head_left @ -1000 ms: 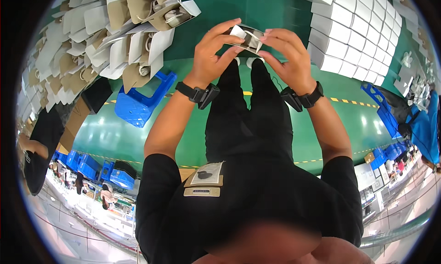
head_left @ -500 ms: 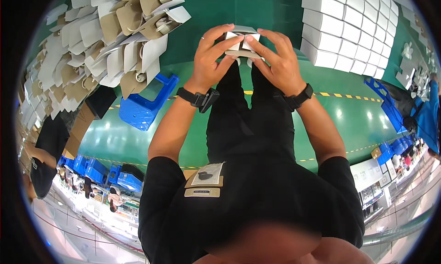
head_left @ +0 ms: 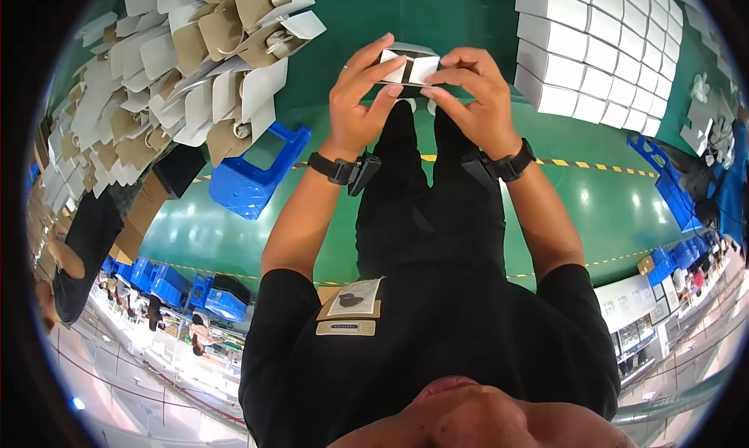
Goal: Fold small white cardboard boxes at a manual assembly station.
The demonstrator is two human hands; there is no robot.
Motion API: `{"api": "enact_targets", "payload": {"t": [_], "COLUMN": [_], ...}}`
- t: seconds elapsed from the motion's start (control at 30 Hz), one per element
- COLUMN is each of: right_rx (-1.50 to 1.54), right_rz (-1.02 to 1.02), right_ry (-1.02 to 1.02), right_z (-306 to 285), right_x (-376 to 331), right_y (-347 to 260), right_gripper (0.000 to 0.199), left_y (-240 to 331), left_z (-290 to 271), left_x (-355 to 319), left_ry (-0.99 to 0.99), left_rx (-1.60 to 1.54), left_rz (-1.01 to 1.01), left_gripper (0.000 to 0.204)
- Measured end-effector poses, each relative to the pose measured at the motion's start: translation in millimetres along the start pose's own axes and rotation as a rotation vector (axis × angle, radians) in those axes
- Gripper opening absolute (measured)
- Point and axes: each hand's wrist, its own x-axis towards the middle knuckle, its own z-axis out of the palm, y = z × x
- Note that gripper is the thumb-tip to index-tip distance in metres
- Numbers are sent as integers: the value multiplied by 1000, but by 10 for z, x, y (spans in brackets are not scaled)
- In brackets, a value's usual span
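Note:
Between my hands, above the green table edge, is a small white carton [head_left: 424,69] with its end toward me. Two white end flaps show, with a dark gap between them. My left hand [head_left: 360,93] holds the carton's left side, its index finger across the left flap and the thumb below. My right hand [head_left: 480,97] grips the right side, fingers bent at the right flap and thumb at the lower edge. Whatever is inside the carton cannot be made out.
On the left lies a large heap of unfolded white-and-brown cartons [head_left: 179,81]. Neat rows of closed white boxes [head_left: 573,50] stand at the right. A blue plastic stool [head_left: 248,187] is on the floor at left. Another person's arm [head_left: 66,259] shows at the far left.
The end flaps have parted, widening the gap between them. My right index finger has drawn back from the flap's face. The brown-lined lower flap no longer shows plainly.

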Motion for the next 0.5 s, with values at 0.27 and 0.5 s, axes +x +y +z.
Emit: {"api": "enact_targets", "payload": {"t": [0.27,0.5], "right_rx": [-58,-272], "right_rz": [38,-43], "right_ry": [-149,-359], "right_z": [-113,-329], "right_x": [-119,143], "right_y": [-123,-304], "right_gripper": [36,42], "left_y": [163,177], "left_z": [-32,-264], "left_x": [-87,82], "left_ry": [4,-180], "left_rx": [-66,-251], "left_rz": [-51,-139], "left_gripper": [31,24]}}
